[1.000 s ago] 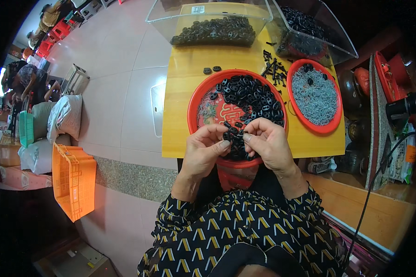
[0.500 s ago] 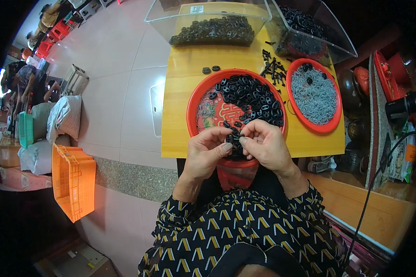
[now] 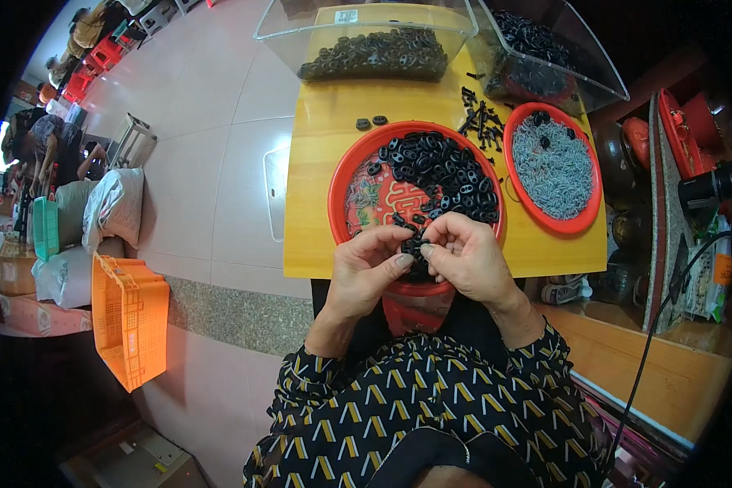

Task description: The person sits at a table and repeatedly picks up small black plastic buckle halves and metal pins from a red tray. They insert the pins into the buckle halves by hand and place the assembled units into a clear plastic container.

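My left hand point(image 3: 366, 267) is closed in a pinch around a small black oval piece, partly hidden by the thumb and index finger. Close beside it, my right hand point(image 3: 467, 259) has its thumb and fingers pressed together; whatever is in them is too small to make out. Both hands hover over the near edge of a red round tray point(image 3: 338, 189) with a printed floral bottom. Many black oval pieces with two holes point(image 3: 439, 163) are heaped along its far and right side, and more lie under my fingertips.
A red basin point(image 3: 510, 163) of silvery screws point(image 3: 555, 175) stands right of the tray on the yellow table point(image 3: 309, 236). Black bolt-like parts point(image 3: 481, 122) lie behind it. Two clear bins point(image 3: 374, 61) hold more black pieces. An orange crate point(image 3: 130, 325) is at left; people sit far off.
My fingertips have shifted slightly, and the black piece between them shows less than before. The tray, basin and bins have not moved.
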Demonstrator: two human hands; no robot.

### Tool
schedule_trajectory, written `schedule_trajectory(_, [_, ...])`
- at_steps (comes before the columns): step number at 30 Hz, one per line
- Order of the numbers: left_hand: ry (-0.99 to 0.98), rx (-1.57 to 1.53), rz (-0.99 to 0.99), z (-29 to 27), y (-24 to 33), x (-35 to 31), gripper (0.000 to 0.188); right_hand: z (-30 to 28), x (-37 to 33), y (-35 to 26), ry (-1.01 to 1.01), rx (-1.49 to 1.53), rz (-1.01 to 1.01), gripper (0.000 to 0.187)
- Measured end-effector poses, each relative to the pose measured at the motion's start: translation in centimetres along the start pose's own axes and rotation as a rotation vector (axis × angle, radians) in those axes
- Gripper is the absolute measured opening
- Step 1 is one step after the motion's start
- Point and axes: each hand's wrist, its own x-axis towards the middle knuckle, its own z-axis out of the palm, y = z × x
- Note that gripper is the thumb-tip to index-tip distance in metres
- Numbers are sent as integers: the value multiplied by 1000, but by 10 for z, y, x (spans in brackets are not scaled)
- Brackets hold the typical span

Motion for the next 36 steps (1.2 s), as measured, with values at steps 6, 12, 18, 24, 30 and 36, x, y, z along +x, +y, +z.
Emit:
schedule_trajectory(6, [-8,45,21,-1,-1,0,27,1,0,-2,-6,19,18,6])
schedule_trajectory(12, [-31,55,47,4,1,0,26,2,1,0,-18,6,13,7])
schedule_trajectory(18, [-23,107,38,1,1,-1,25,-3,3,0,-113,179,76,10])
schedule_trajectory(24, [-11,186,72,5,5,-2,23,-13,9,13,-233,384,110,16])
schedule_trajectory(30, [13,287,102,7,3,-5,22,-16,13,22,-307,440,83,20])
schedule_trajectory(36, [-35,528,235,12,9,0,23,-15,16,31,-320,500,86,21])
